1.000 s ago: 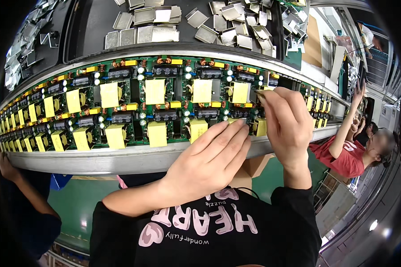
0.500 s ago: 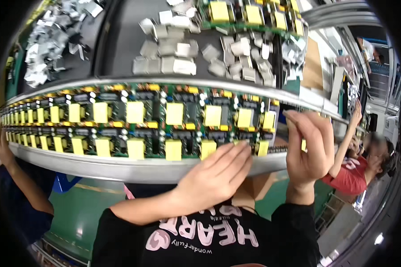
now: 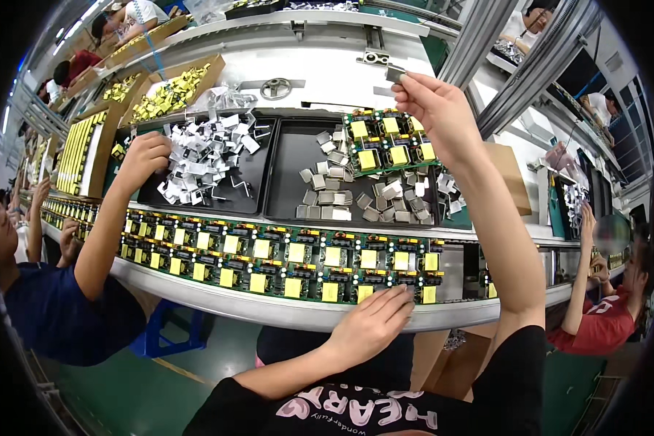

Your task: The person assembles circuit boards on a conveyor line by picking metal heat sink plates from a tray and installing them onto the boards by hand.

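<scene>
My right hand point(image 3: 443, 120) is raised beyond the trays, its thumb and fingers pinching a small, flat grey metal piece point(image 3: 394, 73). Below and left of it lies a green board panel point(image 3: 370, 142) with yellow-topped components, resting over a black tray point(image 3: 287, 171) that holds loose metal clips point(image 3: 327, 196). My left hand point(image 3: 370, 323) lies with fingers stretched out on the near edge of a long double row of circuit boards point(image 3: 296, 254). Its fingertips touch the boards near the row's right end, and nothing shows in its grasp.
Bent silver plates point(image 3: 211, 156) fill another tray at the left, where a co-worker's hand point(image 3: 149, 152) reaches in. A metal rail point(image 3: 283, 314) runs along the near side of the boards. Metal posts point(image 3: 479, 43) rise behind my right hand. Another co-worker in red point(image 3: 607, 320) sits at the right.
My right hand has moved from beside the row's right end up to beyond the trays, and the grey piece now shows in its fingers. My left hand remains on the boards. The view has tilted upward.
</scene>
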### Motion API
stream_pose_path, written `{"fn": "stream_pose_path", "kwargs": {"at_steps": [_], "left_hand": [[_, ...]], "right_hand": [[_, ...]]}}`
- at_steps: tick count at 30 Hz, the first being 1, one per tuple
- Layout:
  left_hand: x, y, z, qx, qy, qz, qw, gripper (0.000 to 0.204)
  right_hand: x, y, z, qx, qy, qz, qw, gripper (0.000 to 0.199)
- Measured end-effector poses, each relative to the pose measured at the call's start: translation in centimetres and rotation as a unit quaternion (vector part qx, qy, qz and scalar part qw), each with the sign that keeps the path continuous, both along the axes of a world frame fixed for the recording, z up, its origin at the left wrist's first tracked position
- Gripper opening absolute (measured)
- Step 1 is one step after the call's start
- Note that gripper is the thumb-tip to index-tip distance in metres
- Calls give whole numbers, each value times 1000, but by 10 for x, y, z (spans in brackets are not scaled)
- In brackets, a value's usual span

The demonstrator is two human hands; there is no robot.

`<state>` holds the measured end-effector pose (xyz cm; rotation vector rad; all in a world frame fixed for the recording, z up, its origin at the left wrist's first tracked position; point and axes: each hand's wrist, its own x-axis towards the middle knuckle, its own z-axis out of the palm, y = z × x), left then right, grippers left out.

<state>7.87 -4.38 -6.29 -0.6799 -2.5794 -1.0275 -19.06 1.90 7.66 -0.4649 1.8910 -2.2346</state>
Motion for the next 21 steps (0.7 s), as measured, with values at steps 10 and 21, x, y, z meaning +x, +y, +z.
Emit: {"fn": "stream_pose_path", "kwargs": {"at_steps": [10, 21], "left_hand": [[1, -4, 3, -8, 12, -3, 1000, 30], [-2, -8, 10, -20, -12, -39, 999, 28]], "right_hand": [[50, 46, -12, 131, 93, 32, 986, 18], [143, 121, -63, 238, 21, 42, 970, 12]]}}
